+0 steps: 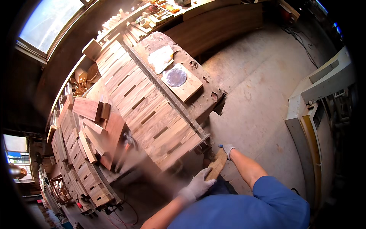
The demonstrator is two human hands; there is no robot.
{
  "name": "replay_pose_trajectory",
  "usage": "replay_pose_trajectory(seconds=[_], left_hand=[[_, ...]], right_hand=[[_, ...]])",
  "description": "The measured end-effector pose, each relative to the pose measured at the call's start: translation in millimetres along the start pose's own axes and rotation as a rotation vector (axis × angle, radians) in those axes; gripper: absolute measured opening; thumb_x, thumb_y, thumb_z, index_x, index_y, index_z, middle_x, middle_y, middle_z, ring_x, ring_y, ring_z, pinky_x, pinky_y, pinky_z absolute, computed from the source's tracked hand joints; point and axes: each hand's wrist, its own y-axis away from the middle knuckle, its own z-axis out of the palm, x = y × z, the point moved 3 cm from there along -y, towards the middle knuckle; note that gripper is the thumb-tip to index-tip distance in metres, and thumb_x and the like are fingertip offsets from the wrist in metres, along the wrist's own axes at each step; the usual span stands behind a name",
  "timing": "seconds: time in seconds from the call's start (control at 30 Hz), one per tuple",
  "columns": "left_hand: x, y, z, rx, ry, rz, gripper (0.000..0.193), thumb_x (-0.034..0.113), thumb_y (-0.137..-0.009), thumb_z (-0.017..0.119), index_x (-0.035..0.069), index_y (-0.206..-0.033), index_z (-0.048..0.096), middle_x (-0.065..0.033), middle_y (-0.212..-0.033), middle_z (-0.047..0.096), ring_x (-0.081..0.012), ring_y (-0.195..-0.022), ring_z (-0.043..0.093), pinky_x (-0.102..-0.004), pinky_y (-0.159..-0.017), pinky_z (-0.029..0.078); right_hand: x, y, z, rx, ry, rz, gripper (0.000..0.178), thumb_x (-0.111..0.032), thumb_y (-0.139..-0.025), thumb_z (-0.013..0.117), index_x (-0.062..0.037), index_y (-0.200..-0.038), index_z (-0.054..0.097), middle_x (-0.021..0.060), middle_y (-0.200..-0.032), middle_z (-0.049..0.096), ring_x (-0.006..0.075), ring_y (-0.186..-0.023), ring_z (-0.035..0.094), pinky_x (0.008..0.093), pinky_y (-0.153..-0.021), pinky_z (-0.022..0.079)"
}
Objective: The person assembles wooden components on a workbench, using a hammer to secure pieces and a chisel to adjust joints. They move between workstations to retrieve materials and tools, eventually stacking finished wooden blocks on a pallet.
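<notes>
Workpiece: You hold a short wooden block (pixel 217 165), light brown with rounded ends, below the near end of the desk (pixel 213 100) and above the floor, close to your body.
Left hand: Your gloved left hand (pixel 199 184) is closed around the lower end of the wooden block, fingers wrapped over its face.
Right hand: Your gloved right hand (pixel 228 149) grips the upper end of the wooden block; the fingers curl over its far edge.
Step in hand: Judged from the grip, you are holding the block steady at both ends beside the desk corner, for inspection or working of its surface. What the upper end meets cannot be told, as dust blurs that area.
Dust: A haze of fine dust (pixel 133 160) drifts over the near left part of the desk.
Next move: Keep both ends firmly held and the block clear of the desk's edge; any repositioning calls for one hand to keep hold while the other shifts.
Surroundings: Rows of wooden slats (pixel 152 110) cover the desk. A round sanding disc (pixel 176 77) lies on a flat board beyond them. Stacked offcuts (pixel 89 110) lie to the left.
</notes>
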Motion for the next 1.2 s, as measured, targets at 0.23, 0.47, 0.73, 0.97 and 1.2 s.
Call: replay_pose_trajectory(seconds=[0.23, 0.47, 0.73, 0.97, 1.2], left_hand=[[-47, 36, -31, 0.005, -0.105, 0.043, 0.058, 0.023, -0.093, 0.074, 0.002, -0.145, 0.061, -0.0225, -0.144, 0.064, -0.0346, -0.134, 0.062, -0.0380, -0.115, 0.046], [-132, 105, -80, 0.176, -0.012, 0.020, 0.053, 0.014, -0.087, 0.081, -0.003, -0.136, 0.068, -0.0147, -0.124, 0.075, -0.0166, -0.108, 0.070, -0.0315, -0.098, 0.056], [-203, 125, -108, 0.246, 0.369, -0.128, 0.058, 0.013, -0.085, 0.088, -0.006, -0.135, 0.066, -0.0105, -0.123, 0.073, -0.0164, -0.104, 0.069, -0.0300, -0.096, 0.056], [-281, 95, -94, 0.439, 0.787, -0.296, 0.066, 0.001, -0.084, 0.082, -0.008, -0.144, 0.057, -0.0178, -0.124, 0.069, -0.0237, -0.104, 0.068, -0.0342, -0.093, 0.056], [-299, 85, -84, 0.322, 0.938, -0.180, 0.054, -0.001, -0.091, 0.077, -0.007, -0.142, 0.060, -0.0187, -0.116, 0.072, -0.0220, -0.093, 0.074, -0.0316, -0.086, 0.062]], right_hand=[[104, -5, -34, 0.044, -0.467, 0.010, 0.026, -0.030, -0.093, 0.077, -0.0088, -0.104, 0.065, 0.0115, -0.089, 0.066, 0.0301, -0.073, 0.066, 0.0498, -0.070, 0.058], [103, 82, 49, 0.147, -0.374, -0.162, 0.035, -0.038, -0.095, 0.075, -0.0064, -0.105, 0.064, 0.0118, -0.087, 0.065, 0.0303, -0.076, 0.067, 0.0497, -0.070, 0.059], [58, 184, 118, 0.241, -0.319, -0.318, 0.029, -0.024, -0.090, 0.081, -0.0012, -0.105, 0.072, 0.0122, -0.093, 0.071, 0.0240, -0.075, 0.067, 0.0404, -0.069, 0.057], [72, 200, 100, 0.233, -0.353, -0.449, 0.045, -0.024, -0.087, 0.088, -0.0021, -0.116, 0.063, 0.0091, -0.101, 0.067, 0.0227, -0.080, 0.070, 0.0393, -0.073, 0.064], [60, 238, 82, 0.258, -0.280, -0.574, 0.051, -0.022, -0.084, 0.091, -0.0011, -0.119, 0.060, 0.0093, -0.104, 0.065, 0.0219, -0.083, 0.068, 0.0391, -0.076, 0.063]])
